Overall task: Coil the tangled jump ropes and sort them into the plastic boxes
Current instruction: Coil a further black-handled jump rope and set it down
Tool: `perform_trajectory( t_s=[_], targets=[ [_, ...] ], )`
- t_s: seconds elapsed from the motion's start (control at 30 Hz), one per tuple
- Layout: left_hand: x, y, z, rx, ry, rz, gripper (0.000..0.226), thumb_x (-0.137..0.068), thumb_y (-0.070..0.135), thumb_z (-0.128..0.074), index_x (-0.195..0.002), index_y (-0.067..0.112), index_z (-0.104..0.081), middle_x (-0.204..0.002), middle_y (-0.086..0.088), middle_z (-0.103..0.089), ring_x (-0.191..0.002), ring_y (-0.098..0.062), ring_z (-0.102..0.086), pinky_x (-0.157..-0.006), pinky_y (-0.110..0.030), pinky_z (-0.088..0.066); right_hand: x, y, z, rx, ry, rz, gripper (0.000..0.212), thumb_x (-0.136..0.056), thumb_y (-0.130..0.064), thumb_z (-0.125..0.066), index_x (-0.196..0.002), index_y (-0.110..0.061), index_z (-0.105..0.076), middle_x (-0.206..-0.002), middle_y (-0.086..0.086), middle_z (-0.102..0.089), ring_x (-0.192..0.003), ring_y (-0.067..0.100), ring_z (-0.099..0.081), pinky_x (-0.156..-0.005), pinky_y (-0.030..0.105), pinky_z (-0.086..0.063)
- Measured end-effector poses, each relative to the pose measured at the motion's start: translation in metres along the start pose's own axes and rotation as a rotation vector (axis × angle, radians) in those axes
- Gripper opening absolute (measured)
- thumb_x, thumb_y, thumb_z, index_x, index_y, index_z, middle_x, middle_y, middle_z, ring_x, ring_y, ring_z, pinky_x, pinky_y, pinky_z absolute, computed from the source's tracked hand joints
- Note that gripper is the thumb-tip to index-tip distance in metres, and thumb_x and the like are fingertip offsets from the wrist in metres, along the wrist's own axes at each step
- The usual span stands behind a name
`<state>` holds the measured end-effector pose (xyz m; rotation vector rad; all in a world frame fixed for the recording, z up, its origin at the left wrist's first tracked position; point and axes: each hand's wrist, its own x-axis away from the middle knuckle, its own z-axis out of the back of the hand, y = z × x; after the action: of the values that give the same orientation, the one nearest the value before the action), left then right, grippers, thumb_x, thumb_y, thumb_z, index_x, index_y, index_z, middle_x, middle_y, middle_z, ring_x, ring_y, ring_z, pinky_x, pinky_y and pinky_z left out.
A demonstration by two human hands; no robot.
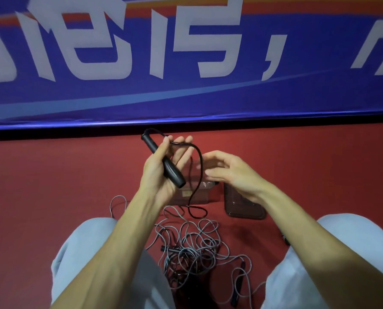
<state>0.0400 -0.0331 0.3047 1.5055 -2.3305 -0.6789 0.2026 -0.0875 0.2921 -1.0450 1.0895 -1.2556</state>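
My left hand (161,166) is raised, its thumb pressing a black jump-rope handle (163,162) against the palm, fingers pointing up. The black rope (198,172) loops over those fingers and hangs down to the red floor. My right hand (228,172) hovers beside the hanging rope with fingers straight and blurred, holding nothing. A tangle of grey and black ropes (190,248) lies on the floor between my knees. Behind my hands stand a clear plastic box (200,195) and a second clear box (244,206) to its right.
A blue banner (186,63) with white characters hangs along the wall right behind the boxes. My knees in light grey trousers (81,253) flank the tangle. Another black handle (238,284) lies at the tangle's lower right.
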Motion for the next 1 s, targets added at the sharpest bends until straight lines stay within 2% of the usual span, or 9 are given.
perform_trajectory(
  t_s=[0.1,0.2,0.27,0.4,0.57,0.63,0.77,0.87,1.0],
  targets=[
    [-0.001,0.001,0.002,0.051,-0.006,-0.005,0.019,-0.102,0.017,-0.042,-0.09,0.009,-0.055,-0.08,-0.004,-0.069,-0.09,-0.02,-0.073,-0.08,-0.032,-0.06,-0.002,0.006,-0.006,0.204,-0.041,0.045,0.014,-0.091,-0.005,-0.062,-0.094,-0.018,-0.062,-0.093,0.002,-0.068,-0.087,0.012,-0.061,-0.089,0.038,-0.051],
    [-0.004,0.001,0.007,0.052,0.015,-0.037,0.017,-0.103,0.017,-0.043,-0.093,0.009,-0.055,-0.085,-0.007,-0.07,-0.093,-0.023,-0.073,-0.08,-0.034,-0.06,-0.005,0.014,-0.01,0.374,-0.09,0.015,0.017,-0.093,-0.009,-0.058,-0.083,-0.023,-0.061,-0.085,0.004,-0.069,-0.082,0.026,-0.065,-0.091,0.052,-0.049],
    [-0.008,-0.001,0.01,-0.024,0.074,-0.103,0.013,-0.103,0.016,-0.045,-0.097,0.008,-0.053,-0.091,-0.011,-0.071,-0.095,-0.026,-0.072,-0.076,-0.034,-0.06,-0.006,0.016,-0.007,0.421,-0.066,-0.011,0.021,-0.095,-0.005,-0.052,-0.084,-0.021,-0.06,-0.082,0.001,-0.068,-0.08,0.027,-0.068,-0.083,0.049,-0.055],
    [-0.012,-0.008,0.016,-0.377,0.187,-0.215,0.024,-0.103,0.024,-0.047,-0.11,0.003,-0.054,-0.105,-0.017,-0.07,-0.091,-0.025,-0.072,-0.073,-0.031,-0.06,-0.003,0.005,-0.004,0.067,0.058,-0.015,0.022,-0.098,0.003,-0.044,-0.093,-0.012,-0.059,-0.078,0.006,-0.061,-0.069,0.014,-0.067,-0.067,0.034,-0.06],
    [-0.007,-0.021,0.019,-0.846,0.114,-0.003,0.019,-0.099,0.025,-0.053,-0.101,0.008,-0.062,-0.099,-0.012,-0.073,-0.079,-0.017,-0.07,-0.061,-0.022,-0.056,0.0,-0.017,0.015,-0.357,0.212,0.101,0.021,-0.098,0.003,-0.042,-0.099,-0.006,-0.062,-0.078,0.007,-0.06,-0.069,0.017,-0.067,-0.06,0.035,-0.059],
    [-0.007,-0.026,0.022,-0.998,0.043,0.059,0.019,-0.097,0.023,-0.058,-0.102,0.007,-0.066,-0.099,-0.011,-0.072,-0.086,-0.019,-0.066,-0.069,-0.021,-0.052,0.001,-0.021,0.024,-0.486,0.248,0.129,0.023,-0.098,0.003,-0.04,-0.101,-0.005,-0.061,-0.076,0.006,-0.059,-0.069,0.016,-0.066,-0.058,0.033,-0.058],
    [-0.001,-0.026,0.022,-1.165,-0.08,0.13,0.025,-0.091,0.035,-0.066,-0.097,0.012,-0.073,-0.1,-0.019,-0.071,-0.089,-0.024,-0.056,-0.081,-0.039,-0.043,0.002,-0.024,0.035,-0.707,0.327,0.148,0.023,-0.099,0.001,-0.038,-0.105,-0.004,-0.06,-0.074,0.002,-0.059,-0.068,0.014,-0.066,-0.057,0.029,-0.056],
    [0.002,-0.029,0.02,-1.231,-0.179,0.158,0.014,-0.095,0.022,-0.063,-0.097,0.013,-0.072,-0.095,-0.009,-0.076,-0.087,-0.02,-0.061,-0.084,-0.036,-0.047,0.0,-0.024,0.041,-0.891,0.396,0.139,0.02,-0.1,0.0,-0.039,-0.104,-0.003,-0.058,-0.073,0.002,-0.059,-0.065,0.013,-0.067,-0.057,0.028,-0.057],
    [0.006,-0.036,0.017,-1.244,-0.229,0.13,0.008,-0.096,0.008,-0.059,-0.097,0.005,-0.066,-0.083,-0.01,-0.073,-0.078,-0.018,-0.07,-0.07,-0.027,-0.055,-0.002,-0.019,0.042,-1.0,0.538,0.045,0.013,-0.099,0.001,-0.044,-0.094,-0.001,-0.057,-0.078,0.008,-0.06,-0.066,0.019,-0.068,-0.057,0.031,-0.058]
  ],
)
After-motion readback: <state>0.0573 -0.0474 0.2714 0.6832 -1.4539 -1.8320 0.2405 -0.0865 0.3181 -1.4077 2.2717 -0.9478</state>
